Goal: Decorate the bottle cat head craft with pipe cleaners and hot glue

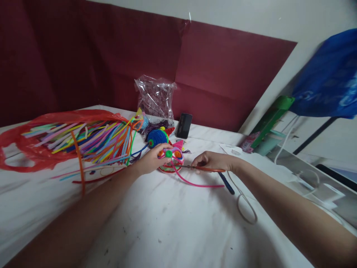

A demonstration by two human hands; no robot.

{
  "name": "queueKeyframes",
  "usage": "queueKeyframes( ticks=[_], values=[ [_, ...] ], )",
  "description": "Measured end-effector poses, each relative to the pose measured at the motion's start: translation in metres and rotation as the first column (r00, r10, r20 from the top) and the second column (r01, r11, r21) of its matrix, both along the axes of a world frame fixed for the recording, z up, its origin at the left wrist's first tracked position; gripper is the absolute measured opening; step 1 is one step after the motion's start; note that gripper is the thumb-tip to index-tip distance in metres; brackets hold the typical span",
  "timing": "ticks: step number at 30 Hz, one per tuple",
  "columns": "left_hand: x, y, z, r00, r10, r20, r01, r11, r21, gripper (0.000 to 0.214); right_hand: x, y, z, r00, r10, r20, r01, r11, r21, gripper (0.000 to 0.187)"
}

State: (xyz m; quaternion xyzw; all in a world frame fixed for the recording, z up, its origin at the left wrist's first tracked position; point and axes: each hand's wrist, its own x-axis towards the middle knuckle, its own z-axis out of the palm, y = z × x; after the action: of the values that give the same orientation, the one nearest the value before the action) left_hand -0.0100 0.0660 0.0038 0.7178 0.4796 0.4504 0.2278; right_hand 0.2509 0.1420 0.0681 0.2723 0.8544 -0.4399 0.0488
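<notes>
My left hand is closed around a small colourful pipe-cleaner craft with a green pom-pom, resting on the white table. My right hand pinches an orange pipe cleaner right beside the craft. A pink pipe cleaner loops out from the craft across the table toward my right wrist.
A red plastic bag spilling many coloured pipe cleaners lies at left. Behind the craft sit a blue ball-shaped craft, a clear plastic bag and a black phone. A blue pen and a beige cord loop lie near my right arm.
</notes>
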Motion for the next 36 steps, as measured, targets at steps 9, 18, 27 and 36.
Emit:
queueKeyframes(
  ticks=[9, 18, 27, 36],
  values=[
    [0.0, 0.0, -0.001, 1.0, -0.022, 0.002, 0.022, 1.0, 0.008, 0.044, -0.008, 0.0, -0.004, 1.0, 0.018, -0.019, -0.018, 1.0, 0.004, 0.039],
    [0.0, -0.002, 0.003, 0.998, -0.043, 0.052, 0.047, 0.996, -0.076, 0.046, -0.014, 0.003, -0.004, 0.995, 0.101, -0.008, -0.099, 0.987, 0.129, 0.035],
    [0.0, -0.001, 0.004, 0.999, -0.029, 0.04, 0.032, 0.996, -0.078, 0.046, -0.02, 0.014, -0.001, 0.974, 0.223, 0.042, -0.225, 0.929, 0.292, 0.025],
    [-0.001, -0.002, 0.002, 0.998, 0.031, 0.046, -0.027, 0.995, -0.098, 0.048, 0.035, 0.007, -0.01, 0.993, 0.036, -0.112, 0.007, 0.931, 0.364, 0.039]
  ],
)
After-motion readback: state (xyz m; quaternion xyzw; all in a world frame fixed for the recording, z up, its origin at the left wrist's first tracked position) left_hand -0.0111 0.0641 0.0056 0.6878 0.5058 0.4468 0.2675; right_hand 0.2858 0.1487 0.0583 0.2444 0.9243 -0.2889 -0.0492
